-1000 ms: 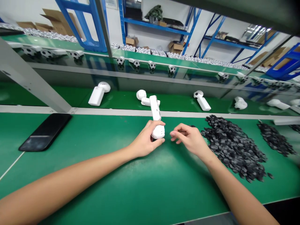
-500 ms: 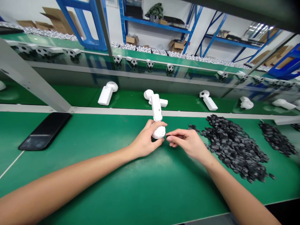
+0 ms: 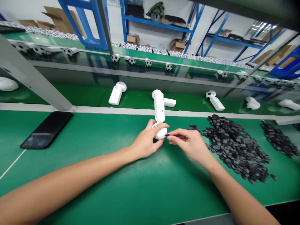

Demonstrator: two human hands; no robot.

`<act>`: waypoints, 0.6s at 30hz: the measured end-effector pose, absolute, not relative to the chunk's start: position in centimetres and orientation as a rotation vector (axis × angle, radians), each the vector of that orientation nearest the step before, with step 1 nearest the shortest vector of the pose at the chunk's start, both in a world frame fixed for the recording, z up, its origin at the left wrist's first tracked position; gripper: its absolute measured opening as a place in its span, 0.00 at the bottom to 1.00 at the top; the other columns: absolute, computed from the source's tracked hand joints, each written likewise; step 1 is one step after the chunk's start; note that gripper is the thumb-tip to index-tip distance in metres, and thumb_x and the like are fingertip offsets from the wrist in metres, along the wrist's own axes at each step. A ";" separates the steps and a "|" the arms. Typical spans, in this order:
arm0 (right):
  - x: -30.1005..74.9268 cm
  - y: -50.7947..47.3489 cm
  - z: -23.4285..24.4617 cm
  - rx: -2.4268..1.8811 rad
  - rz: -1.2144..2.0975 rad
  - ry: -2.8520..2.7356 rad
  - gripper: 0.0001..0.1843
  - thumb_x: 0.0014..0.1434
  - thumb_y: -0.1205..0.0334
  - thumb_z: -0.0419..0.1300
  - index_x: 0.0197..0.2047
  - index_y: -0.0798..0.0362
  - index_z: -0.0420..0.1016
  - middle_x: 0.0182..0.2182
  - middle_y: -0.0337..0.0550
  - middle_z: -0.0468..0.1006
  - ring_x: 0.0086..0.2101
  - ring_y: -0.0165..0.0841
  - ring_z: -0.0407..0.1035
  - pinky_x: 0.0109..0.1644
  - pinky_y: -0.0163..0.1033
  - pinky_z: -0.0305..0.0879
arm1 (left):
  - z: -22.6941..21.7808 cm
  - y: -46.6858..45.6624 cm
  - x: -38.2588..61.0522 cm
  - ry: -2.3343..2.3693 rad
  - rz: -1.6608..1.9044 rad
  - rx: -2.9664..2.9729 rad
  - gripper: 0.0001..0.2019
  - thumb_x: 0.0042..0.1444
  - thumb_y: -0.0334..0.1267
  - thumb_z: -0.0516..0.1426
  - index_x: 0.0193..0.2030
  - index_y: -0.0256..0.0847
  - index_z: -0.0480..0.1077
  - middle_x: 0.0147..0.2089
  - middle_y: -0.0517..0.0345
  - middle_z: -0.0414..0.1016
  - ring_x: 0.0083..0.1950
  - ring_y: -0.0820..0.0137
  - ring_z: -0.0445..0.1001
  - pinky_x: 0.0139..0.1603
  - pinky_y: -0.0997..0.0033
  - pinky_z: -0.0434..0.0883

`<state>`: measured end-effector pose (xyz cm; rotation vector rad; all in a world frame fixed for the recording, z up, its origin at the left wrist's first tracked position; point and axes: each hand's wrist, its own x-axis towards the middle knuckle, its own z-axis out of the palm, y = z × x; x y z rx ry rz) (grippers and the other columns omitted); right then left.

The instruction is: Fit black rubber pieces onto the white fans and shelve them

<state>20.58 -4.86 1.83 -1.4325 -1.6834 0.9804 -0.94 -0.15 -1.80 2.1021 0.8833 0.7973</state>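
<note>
The left hand (image 3: 145, 142) clenches a white gadget (image 3: 159, 109) by its round head (image 3: 160, 133), with the long handle (image 3: 159, 107) standing upright toward 12 o'clock. The right hand (image 3: 189, 144) pinches a small black patch (image 3: 167, 135) between thumb and fingertip, right at the head's 3 o'clock side; whether the patch touches the head is too small to tell. Both hands hover over a green bench (image 3: 93, 178). A heap of black patches (image 3: 235, 147) lies at 3 o'clock from the right hand, with a smaller heap (image 3: 277, 139) beyond it. A black slab (image 3: 47, 129) lies at 9 o'clock. Past a metal rail (image 3: 140, 112), more white gadgets (image 3: 116, 93) lie on a green belt (image 3: 79, 97).
</note>
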 end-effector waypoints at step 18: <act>20.0 -4.7 1.4 -1.509 0.975 -1.750 0.12 0.60 0.51 0.71 0.34 0.50 0.82 0.27 0.38 0.84 0.27 0.33 0.76 0.33 0.35 0.70 | -1.1 -0.9 -0.9 0.973 0.618 2.367 0.26 0.63 0.35 0.57 0.67 0.57 0.64 0.62 0.50 0.60 0.45 0.61 0.78 0.47 0.57 0.79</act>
